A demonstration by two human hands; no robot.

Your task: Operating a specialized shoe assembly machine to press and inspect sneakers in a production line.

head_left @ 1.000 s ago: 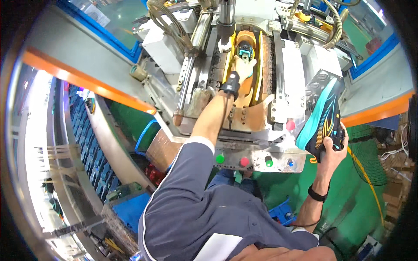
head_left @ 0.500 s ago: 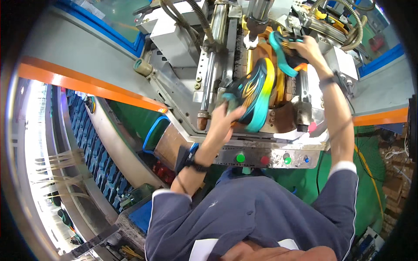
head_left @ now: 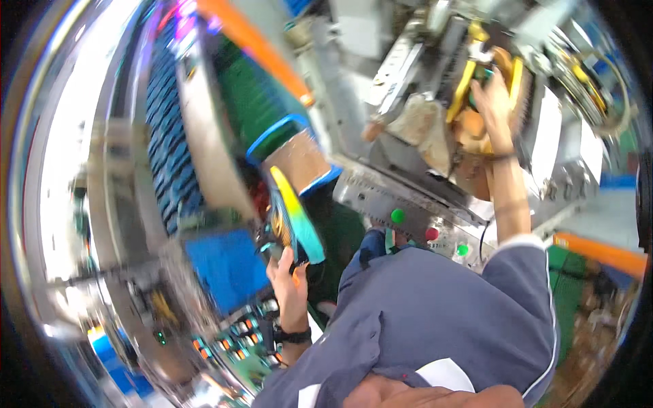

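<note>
My left hand (head_left: pixel 289 285) is closed on the heel end of a sports shoe (head_left: pixel 299 221), dark-topped with orange lines and a thick sole running from yellow to teal. It is held over the floor beside a blue-topped stand, toe pointing away from me. My right hand (head_left: pixel 493 102) reaches into the machine between two yellow side pieces (head_left: pixel 462 90). Its fingers are curled round a second shoe (head_left: pixel 482 73), of which only dark and teal slivers show, blurred and mostly covered by the hand. Brown pads (head_left: pixel 471 126) lie just below that hand.
The machine's front panel (head_left: pixel 408 204) carries green and red buttons. A blue-rimmed box (head_left: pixel 296 163) with a brown board stands left of it. The stand's blue top (head_left: pixel 228 268) is near my left arm. Further left runs a conveyor with dark blue textured parts (head_left: pixel 170 136).
My view has turned left. My left hand has carried its shoe away from the machine, left and toward me. My right hand has taken the other shoe in between the yellow pieces.
</note>
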